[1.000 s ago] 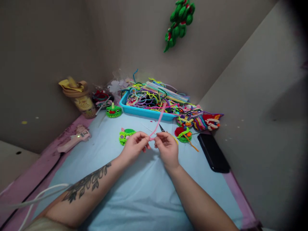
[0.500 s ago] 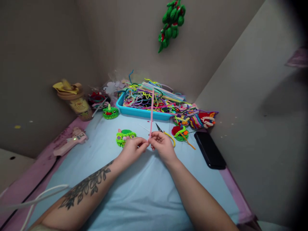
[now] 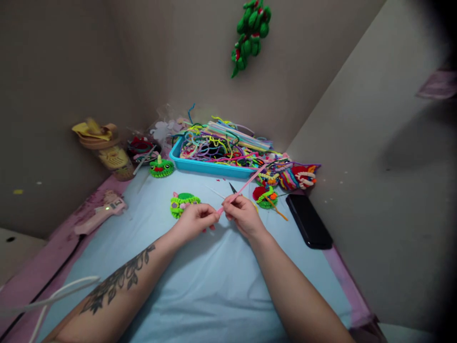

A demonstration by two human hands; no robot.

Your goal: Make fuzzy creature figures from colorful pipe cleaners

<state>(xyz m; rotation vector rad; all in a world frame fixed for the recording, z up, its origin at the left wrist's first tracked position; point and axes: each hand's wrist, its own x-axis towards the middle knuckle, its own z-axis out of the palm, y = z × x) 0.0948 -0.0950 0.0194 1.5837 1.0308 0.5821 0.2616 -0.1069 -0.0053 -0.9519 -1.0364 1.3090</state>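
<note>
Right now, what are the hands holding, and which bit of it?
Both hands, left hand and right hand, pinch a pink pipe cleaner at its near end; the rest sticks out toward the tray.

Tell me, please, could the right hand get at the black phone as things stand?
Probably yes: the phone lies uncovered beside the right hand, with bare cloth between them, though that hand is pinching the pink pipe cleaner.

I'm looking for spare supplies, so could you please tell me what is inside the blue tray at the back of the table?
The blue tray holds a heaped tangle of multicoloured pipe cleaners; its floor and anything beneath them is covered.
</note>
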